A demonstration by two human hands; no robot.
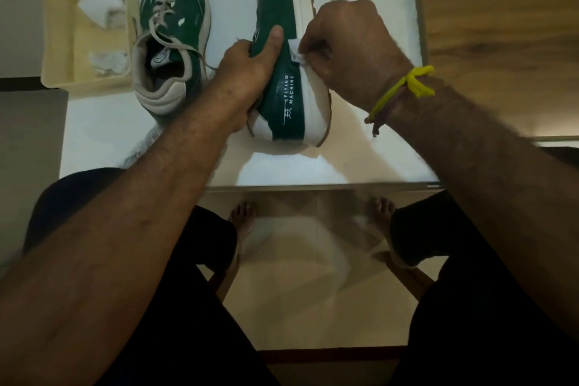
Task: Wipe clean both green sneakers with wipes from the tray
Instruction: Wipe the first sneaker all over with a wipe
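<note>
At the centre of the frame the left hand (250,63) grips a green sneaker (282,50) tipped on its side, thumb laid across the green upper. The right hand (347,41) pinches a small white wipe (296,52) with curled fingers against the sneaker's white sole edge. The second sneaker (170,28) stands upright at upper left, beside the cream tray (59,41) holding crumpled wipes (100,3).

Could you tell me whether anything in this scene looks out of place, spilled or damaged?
Nothing looks spilled or damaged. The tray overhangs the table's left edge, which looks slightly precarious. Crumpled wipes lie inside it. The other sneaker's laces trail loose.
</note>
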